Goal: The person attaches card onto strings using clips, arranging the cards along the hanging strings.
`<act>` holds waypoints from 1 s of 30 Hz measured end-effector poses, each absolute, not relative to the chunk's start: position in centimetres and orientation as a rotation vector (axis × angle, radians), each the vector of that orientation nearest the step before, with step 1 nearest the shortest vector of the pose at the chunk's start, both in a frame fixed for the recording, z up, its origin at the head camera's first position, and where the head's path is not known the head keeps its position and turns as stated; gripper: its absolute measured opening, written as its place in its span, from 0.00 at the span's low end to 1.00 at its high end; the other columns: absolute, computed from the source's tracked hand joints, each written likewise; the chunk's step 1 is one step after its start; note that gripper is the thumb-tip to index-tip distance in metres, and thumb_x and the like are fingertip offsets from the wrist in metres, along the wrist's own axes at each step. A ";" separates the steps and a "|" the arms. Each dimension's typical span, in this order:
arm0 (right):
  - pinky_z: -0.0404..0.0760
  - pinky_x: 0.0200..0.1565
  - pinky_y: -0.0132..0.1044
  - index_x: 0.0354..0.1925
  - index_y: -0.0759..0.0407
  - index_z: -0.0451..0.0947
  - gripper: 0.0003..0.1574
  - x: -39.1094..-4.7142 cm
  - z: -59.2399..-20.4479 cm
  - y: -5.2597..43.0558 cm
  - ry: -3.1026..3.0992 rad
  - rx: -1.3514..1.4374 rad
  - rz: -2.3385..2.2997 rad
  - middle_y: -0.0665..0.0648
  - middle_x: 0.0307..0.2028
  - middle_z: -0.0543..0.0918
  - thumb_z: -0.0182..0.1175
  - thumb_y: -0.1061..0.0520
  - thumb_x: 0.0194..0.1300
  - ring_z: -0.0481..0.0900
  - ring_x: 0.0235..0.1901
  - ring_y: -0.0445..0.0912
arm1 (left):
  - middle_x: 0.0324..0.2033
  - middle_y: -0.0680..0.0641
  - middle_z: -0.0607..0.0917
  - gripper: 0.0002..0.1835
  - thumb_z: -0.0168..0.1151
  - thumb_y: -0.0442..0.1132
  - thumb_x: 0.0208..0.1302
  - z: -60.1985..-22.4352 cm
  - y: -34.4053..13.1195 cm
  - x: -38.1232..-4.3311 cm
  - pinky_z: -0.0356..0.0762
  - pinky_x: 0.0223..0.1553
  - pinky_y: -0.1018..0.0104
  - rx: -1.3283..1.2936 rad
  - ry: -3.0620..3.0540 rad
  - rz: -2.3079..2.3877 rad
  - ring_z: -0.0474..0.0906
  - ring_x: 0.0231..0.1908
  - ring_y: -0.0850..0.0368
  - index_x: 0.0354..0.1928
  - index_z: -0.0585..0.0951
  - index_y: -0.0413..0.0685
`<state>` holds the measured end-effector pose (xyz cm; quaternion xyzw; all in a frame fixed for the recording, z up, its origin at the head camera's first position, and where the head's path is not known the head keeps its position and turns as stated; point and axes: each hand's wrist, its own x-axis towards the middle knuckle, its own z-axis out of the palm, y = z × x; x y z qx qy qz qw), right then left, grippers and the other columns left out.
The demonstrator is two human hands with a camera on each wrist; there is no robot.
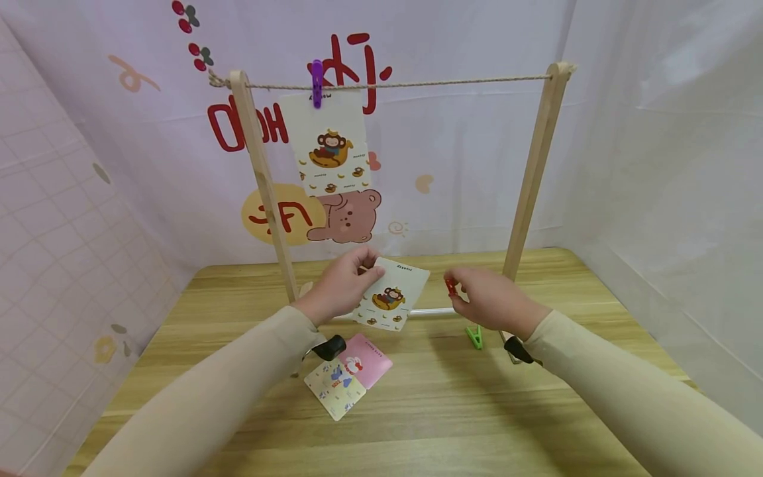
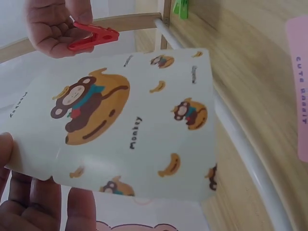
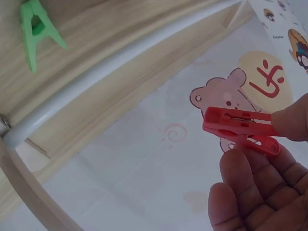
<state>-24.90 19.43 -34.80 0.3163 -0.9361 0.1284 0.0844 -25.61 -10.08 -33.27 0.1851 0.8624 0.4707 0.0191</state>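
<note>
My left hand [image 1: 348,281] pinches a white monkey card [image 1: 391,296] by its upper left edge, above the table. In the left wrist view, the thumb lies on the printed face of the card [image 2: 120,125] and the other fingers are behind it. To the right, my right hand [image 1: 491,298] holds a red clothespin [image 3: 240,127] between thumb and fingers, apart from the card. A second monkey card [image 1: 330,146] hangs from the twine [image 1: 453,82], held by a purple clothespin [image 1: 318,84] near the left post.
A wooden frame with a left post [image 1: 262,175] and right post [image 1: 533,179] carries the twine. A white rod [image 1: 432,311] runs low between them. On the table [image 1: 453,417] lie a green clothespin [image 1: 474,336], a pink card [image 1: 372,361] and a yellow card [image 1: 335,391].
</note>
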 end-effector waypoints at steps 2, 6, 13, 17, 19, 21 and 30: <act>0.87 0.39 0.45 0.46 0.59 0.78 0.09 -24.9 -34.5 19.4 -2.785 0.931 0.387 0.54 0.38 0.87 0.65 0.63 0.68 0.88 0.38 0.51 | 0.45 0.49 0.83 0.07 0.58 0.44 0.80 -33.0 -10.0 -25.7 0.81 0.44 0.62 0.570 2.695 1.470 0.80 0.44 0.53 0.51 0.80 0.51; 0.87 0.37 0.45 0.46 0.60 0.79 0.09 -25.0 -34.0 19.3 -2.756 0.910 0.377 0.55 0.39 0.88 0.65 0.63 0.68 0.88 0.37 0.51 | 0.44 0.49 0.82 0.06 0.60 0.43 0.80 -32.6 -10.0 -25.8 0.78 0.44 0.61 0.575 2.726 1.489 0.78 0.45 0.52 0.50 0.79 0.50; 0.87 0.40 0.47 0.50 0.60 0.78 0.13 -25.1 -33.1 19.2 -2.717 0.862 0.398 0.58 0.45 0.87 0.65 0.62 0.68 0.86 0.42 0.52 | 0.43 0.49 0.81 0.05 0.60 0.44 0.79 -32.0 -10.0 -26.1 0.79 0.39 0.61 0.575 2.751 1.522 0.78 0.42 0.52 0.46 0.78 0.51; 0.87 0.40 0.47 0.52 0.62 0.78 0.15 -25.0 -32.5 19.2 -2.644 0.860 0.417 0.60 0.49 0.86 0.66 0.63 0.67 0.86 0.42 0.54 | 0.44 0.49 0.82 0.05 0.61 0.44 0.79 -31.7 -10.0 -26.3 0.79 0.43 0.59 0.581 2.783 1.541 0.80 0.43 0.51 0.47 0.79 0.51; 0.87 0.40 0.47 0.51 0.62 0.78 0.16 -25.0 -32.4 19.1 -2.592 0.867 0.415 0.60 0.48 0.85 0.66 0.64 0.66 0.86 0.42 0.53 | 0.44 0.49 0.83 0.05 0.61 0.44 0.79 -31.6 -10.0 -26.3 0.79 0.46 0.58 0.579 2.795 1.554 0.80 0.45 0.51 0.47 0.80 0.51; 0.87 0.40 0.46 0.51 0.63 0.79 0.16 -25.1 -32.2 19.1 -2.537 0.881 0.412 0.60 0.47 0.85 0.67 0.64 0.65 0.86 0.41 0.53 | 0.44 0.49 0.83 0.05 0.62 0.44 0.78 -31.5 -10.0 -26.4 0.78 0.48 0.58 0.578 2.804 1.571 0.80 0.45 0.52 0.46 0.81 0.51; 0.86 0.39 0.46 0.49 0.63 0.79 0.15 -25.0 -31.2 18.8 -2.438 0.886 0.455 0.60 0.43 0.85 0.67 0.67 0.64 0.85 0.39 0.53 | 0.41 0.49 0.81 0.05 0.62 0.42 0.78 -30.9 -9.7 -26.7 0.76 0.46 0.59 0.583 2.810 1.682 0.75 0.42 0.52 0.46 0.81 0.49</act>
